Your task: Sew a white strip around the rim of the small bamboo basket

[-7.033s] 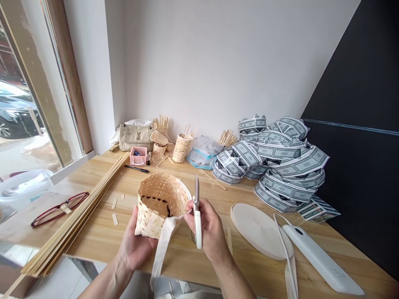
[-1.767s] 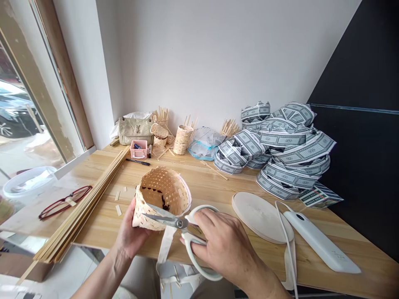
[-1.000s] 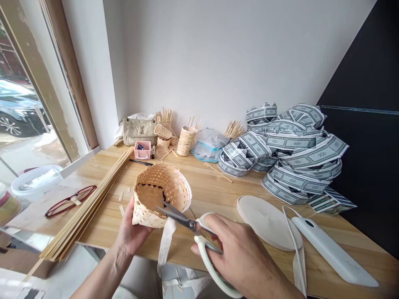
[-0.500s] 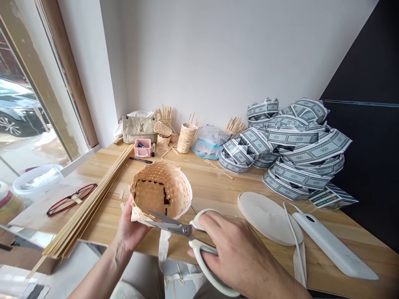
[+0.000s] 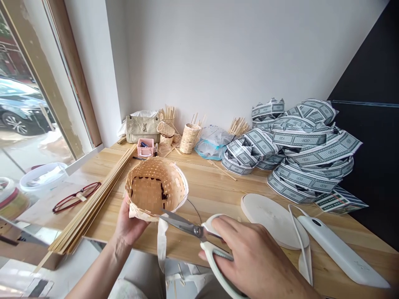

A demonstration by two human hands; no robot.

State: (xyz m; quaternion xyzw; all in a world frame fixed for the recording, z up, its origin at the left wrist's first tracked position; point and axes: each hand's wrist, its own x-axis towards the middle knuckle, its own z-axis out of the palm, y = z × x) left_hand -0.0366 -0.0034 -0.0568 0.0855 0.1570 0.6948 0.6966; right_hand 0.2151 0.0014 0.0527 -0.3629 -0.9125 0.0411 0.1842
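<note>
Over the counter [image 5: 215,182]: woven basket [image 5: 148,191], opening tilted toward the viewer.
Left hand [image 5: 131,227]: grasps the basket's near-left side from outside.
Right hand [image 5: 249,249]: grips scissors [image 5: 198,231] (blades close together), tips by the basket's near rim.
White tape [image 5: 162,238]: hangs from that rim.
Pale roll [image 5: 269,218]: lies on the counter.
</note>
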